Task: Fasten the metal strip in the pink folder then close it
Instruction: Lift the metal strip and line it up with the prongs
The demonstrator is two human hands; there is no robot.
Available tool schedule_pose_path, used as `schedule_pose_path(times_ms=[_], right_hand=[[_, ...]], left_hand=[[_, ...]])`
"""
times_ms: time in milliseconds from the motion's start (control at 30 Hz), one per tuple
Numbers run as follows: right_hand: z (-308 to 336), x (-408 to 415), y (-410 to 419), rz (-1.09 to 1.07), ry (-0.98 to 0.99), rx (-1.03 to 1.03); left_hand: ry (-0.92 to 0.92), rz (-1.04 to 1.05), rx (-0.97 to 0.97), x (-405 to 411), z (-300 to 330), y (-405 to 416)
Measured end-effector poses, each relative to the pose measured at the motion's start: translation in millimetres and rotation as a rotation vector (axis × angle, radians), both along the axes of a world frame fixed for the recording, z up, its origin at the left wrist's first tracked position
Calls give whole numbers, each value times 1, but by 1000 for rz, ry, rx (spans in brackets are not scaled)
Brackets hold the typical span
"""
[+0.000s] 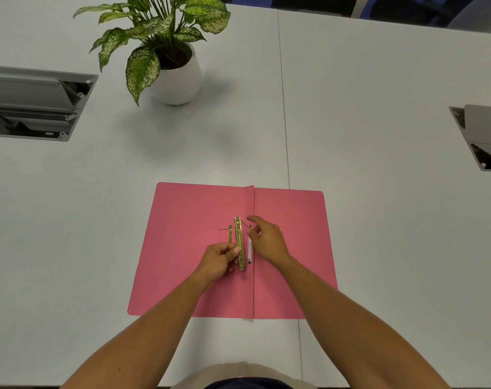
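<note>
Folder [193, 234] of pink card lies spread open on the desk [379, 136], well in front of a potted plant [165, 51]. Just left of the folder's centre crease a gold metal strip [239, 240] stands lengthwise, with a thinner gold piece [230, 235] beside it. The left hand [220, 262] pinches the strip's lower half between thumb and fingers. The right hand [266, 240] rests at the crease, fingers loosely curled, holding nothing that I can make out.

Both forearms reach forward, left hand [221, 258] curled closed, right hand [266, 238] with loosely spread fingers.
</note>
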State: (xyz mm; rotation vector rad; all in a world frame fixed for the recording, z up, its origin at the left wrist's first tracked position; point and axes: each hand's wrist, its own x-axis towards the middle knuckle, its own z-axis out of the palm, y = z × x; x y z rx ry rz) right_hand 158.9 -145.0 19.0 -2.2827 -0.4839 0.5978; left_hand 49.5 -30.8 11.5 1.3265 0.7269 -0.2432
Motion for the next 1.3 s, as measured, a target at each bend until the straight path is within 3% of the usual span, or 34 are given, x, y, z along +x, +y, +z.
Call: schedule_pose_path(times_ms=[200, 1300], right_hand=[[-4, 12, 15, 77, 31, -1], [-3, 13, 15, 9, 182, 117]], left_hand=[[-17, -11, 10, 4, -1, 2], [-9, -55, 6, 13, -9, 4]])
